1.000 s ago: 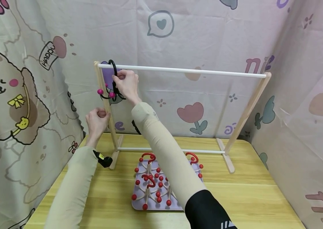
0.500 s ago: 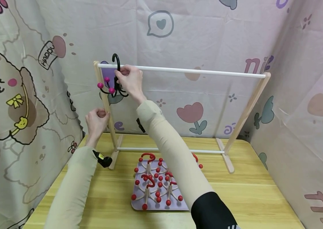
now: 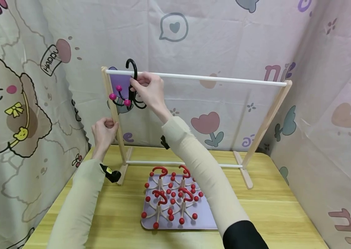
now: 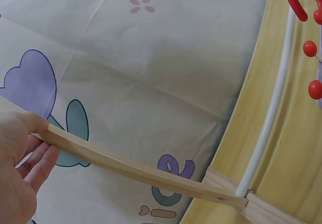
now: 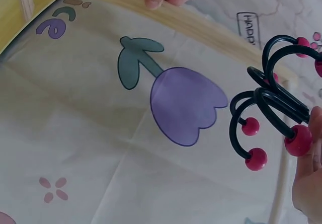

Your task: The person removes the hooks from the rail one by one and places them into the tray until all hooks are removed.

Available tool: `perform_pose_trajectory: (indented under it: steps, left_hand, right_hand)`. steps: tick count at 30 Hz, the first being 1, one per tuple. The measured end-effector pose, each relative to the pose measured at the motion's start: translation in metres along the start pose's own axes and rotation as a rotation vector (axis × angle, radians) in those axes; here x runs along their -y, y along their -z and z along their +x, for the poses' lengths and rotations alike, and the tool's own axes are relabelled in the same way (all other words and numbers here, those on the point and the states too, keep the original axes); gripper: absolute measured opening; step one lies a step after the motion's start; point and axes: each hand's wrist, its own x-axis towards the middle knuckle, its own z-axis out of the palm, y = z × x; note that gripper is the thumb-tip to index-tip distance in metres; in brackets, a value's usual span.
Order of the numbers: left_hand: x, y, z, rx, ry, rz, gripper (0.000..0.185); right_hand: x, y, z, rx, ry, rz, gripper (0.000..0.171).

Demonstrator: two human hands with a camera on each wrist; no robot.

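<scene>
Head view: right hand fingers pinch black hook hanger at white rail; left hand fingers curl round wooden upright.

Left hand raised with a closed grip; right hand higher, fingers pinched, forearm outstretched.

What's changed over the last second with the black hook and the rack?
The right hand has carried the black hook rightward along the white rail, away from the post, lifting it so its curl now stands above the rail. The left hand keeps gripping the left wooden post. The red hooks on the purple tray lie as before.
</scene>
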Motion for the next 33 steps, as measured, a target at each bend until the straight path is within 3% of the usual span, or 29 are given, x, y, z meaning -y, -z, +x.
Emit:
perform_pose_trajectory:
  steps: [8, 19, 25, 33]
  left_hand:
    - [0.001, -0.001, 0.001, -0.003, 0.015, -0.008, 0.024]
    - [0.0, -0.001, 0.001, 0.003, 0.024, -0.008, 0.024]
    - [-0.001, -0.001, 0.0, 0.006, 0.025, -0.008, 0.024]
    - [-0.002, 0.001, -0.001, 0.004, 0.032, -0.002, 0.026]
  right_hand:
    - [0.005, 0.028, -0.029, 0.089, 0.008, 0.089, 0.01]
    - [0.0, 0.077, -0.072, 0.159, 0.037, 0.076, 0.009]
    - [-0.004, 0.104, -0.095, 0.179, 0.051, 0.052, 0.009]
    - [-0.013, 0.137, -0.125, 0.145, 0.054, 0.003, 0.009]
